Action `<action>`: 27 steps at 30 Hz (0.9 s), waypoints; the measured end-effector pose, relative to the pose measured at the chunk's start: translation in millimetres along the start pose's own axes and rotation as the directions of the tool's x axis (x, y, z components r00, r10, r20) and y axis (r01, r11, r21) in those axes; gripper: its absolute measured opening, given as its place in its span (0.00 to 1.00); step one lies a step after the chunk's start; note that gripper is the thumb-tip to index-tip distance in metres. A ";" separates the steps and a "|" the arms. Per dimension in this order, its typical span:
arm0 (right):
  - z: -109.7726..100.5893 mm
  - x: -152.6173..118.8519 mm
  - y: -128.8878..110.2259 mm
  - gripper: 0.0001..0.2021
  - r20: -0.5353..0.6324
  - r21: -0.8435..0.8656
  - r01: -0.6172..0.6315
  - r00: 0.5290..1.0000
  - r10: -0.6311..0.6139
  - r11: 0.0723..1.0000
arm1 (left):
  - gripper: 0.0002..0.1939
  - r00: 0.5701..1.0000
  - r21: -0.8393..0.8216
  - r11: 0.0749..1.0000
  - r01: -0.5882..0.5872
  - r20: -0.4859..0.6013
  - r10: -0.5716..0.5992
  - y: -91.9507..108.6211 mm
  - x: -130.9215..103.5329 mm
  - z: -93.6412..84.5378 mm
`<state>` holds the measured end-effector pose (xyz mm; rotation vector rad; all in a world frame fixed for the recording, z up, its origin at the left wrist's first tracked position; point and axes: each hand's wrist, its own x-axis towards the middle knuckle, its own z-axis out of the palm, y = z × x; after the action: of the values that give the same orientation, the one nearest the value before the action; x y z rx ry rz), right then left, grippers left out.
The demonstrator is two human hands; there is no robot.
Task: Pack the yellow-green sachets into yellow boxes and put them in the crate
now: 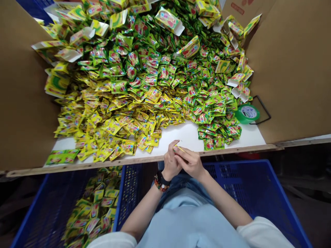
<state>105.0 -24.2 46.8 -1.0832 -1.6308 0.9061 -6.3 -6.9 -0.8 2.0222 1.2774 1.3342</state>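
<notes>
My left hand (171,162), with a dark band and beads at the wrist, and my right hand (191,163) meet at the table's front edge. Both have their fingers closed around a small yellow packet (179,148), of which only a thin strip shows; the rest is hidden by the fingers. Ahead and to the left lies a heap of yellow packets (113,127). Green packets with a red fruit print (217,113) are heaped ahead and to the right, their nearest ones close to the front edge.
Small printed cartons (169,20), some with flaps up, lie on the heap. Cardboard walls (292,69) flank the table. Green tape (247,113) sits at the right. Below stand a blue crate (119,206) with filled cartons and another blue crate (279,186). A joined green strip (62,156) lies front left.
</notes>
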 end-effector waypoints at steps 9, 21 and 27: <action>-74.1 73.4 50.9 0.23 -0.202 -0.626 -0.138 0.979 0.011 0.768 | 0.20 0.711 0.534 0.522 0.666 -0.665 -0.227 -13.2 -55.2 -189.5; -66.1 68.2 76.8 0.12 -0.102 -0.821 -0.047 0.993 -0.066 0.569 | 0.12 0.962 0.656 0.708 0.261 -0.112 -0.250 -54.5 94.3 -84.2; -66.7 51.5 56.5 0.10 -0.281 -0.264 -0.268 0.940 0.192 0.926 | 0.09 0.966 0.674 0.699 0.240 -0.092 -0.243 -47.2 102.3 -93.8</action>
<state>174.1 48.1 29.6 -1.5633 -1.4763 0.6473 -97.5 90.2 60.4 2.1624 2.1898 0.7790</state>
